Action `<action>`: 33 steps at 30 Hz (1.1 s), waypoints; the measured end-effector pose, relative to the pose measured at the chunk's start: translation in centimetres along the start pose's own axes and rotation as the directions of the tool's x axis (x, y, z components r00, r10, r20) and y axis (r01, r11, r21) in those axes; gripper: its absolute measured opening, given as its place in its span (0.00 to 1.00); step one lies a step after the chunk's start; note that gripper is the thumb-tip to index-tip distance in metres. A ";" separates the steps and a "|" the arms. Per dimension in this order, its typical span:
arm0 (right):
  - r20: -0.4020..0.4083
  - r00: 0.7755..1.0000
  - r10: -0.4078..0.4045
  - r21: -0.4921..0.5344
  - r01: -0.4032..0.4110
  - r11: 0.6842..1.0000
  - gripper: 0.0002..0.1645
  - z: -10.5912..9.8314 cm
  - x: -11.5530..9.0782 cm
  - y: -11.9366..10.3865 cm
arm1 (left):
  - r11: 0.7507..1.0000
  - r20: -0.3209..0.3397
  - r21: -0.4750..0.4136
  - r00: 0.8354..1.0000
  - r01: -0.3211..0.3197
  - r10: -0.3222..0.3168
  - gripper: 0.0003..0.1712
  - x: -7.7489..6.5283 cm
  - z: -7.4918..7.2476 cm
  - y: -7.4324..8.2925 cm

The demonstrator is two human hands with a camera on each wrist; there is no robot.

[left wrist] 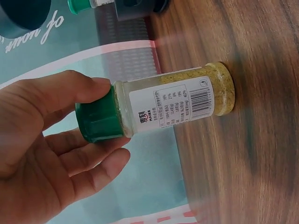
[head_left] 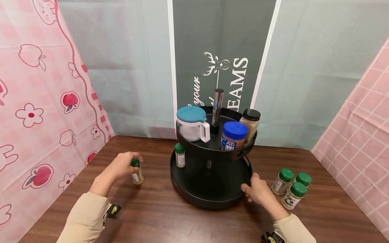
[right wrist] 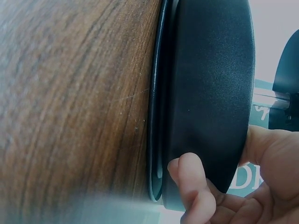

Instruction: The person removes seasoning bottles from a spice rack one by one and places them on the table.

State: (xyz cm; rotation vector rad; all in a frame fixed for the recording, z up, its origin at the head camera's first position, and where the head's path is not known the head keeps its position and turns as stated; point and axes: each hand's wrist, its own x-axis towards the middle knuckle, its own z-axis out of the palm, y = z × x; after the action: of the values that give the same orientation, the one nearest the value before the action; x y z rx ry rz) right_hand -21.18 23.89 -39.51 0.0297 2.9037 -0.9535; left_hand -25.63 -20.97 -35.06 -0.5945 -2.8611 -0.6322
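My left hand (head_left: 123, 166) pinches a spice jar (left wrist: 173, 99) by its green lid, thumb on one side and fingers on the other. The jar has a white label and yellowish powder inside, and it is upright at the left part of the table. My right hand (head_left: 258, 190) grips the right side of the lower tier of a black two-tier turntable rack (head_left: 209, 203), thumb over the rim and fingers against the outer wall (right wrist: 210, 93). Another green-lidded spice jar (head_left: 180, 156) stands at the left of that lower tier.
On the upper tier are a teal-lidded container with a white handle (head_left: 191, 124), a blue-lidded jar (head_left: 233, 136) and a black-lidded jar (head_left: 251, 123). Three green-lidded spice jars (head_left: 292, 197) stand grouped on the wooden table (head_left: 170, 222), right of my right hand. Cloths hang behind and beside.
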 end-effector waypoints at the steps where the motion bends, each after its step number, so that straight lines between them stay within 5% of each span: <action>1: 0.001 1.000 0.000 0.001 0.000 1.000 0.37 0.0 0.0 0.0 | 1.000 0.007 0.003 1.000 0.002 -0.002 0.13 0.0 0.0 0.0; 33: -0.026 1.000 -0.016 -0.001 0.016 1.000 0.34 0.0 -0.1 -0.1 | 0.997 0.086 0.066 0.996 -0.026 0.020 0.18 -0.2 -1.9 0.6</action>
State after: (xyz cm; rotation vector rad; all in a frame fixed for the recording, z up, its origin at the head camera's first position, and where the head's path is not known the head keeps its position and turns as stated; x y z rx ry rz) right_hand -21.07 23.78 -39.46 0.0194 2.9326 -0.9618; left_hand -25.10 -21.34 -33.16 -0.6579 -2.9364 -0.5171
